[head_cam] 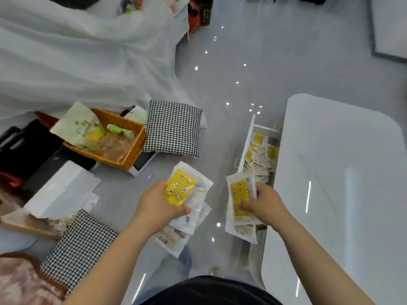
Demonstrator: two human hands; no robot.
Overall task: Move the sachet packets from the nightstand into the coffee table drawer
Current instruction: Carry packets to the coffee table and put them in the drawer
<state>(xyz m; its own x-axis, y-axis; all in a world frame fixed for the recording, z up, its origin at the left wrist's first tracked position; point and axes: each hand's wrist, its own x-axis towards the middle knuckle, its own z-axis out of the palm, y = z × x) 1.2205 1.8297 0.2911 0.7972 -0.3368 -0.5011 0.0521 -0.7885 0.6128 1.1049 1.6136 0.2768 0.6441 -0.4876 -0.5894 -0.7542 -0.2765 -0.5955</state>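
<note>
Our left hand (154,203) grips a stack of packets (182,190) over the floor (220,84); our right hand (262,201) pinches a second bunch (239,199) at the near end of the bench's (341,172) open drawer (247,139). Loose sachets (262,155) already lie inside, so we judge at least these handfuls remain. Both forearms reach forward.

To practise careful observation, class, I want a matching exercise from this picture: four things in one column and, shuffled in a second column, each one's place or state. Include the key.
Things
1. orange woven basket
2. white coffee table drawer
3. black-and-white houndstooth cushion
4. left hand

Places or states
A. pulled open, loose sachets inside
B. grips a stack of sachet packets
C. on the grey floor, right of the basket
D. holds a green tube

Pairs: 1-D, 2-A, 3-C, 4-B
</note>
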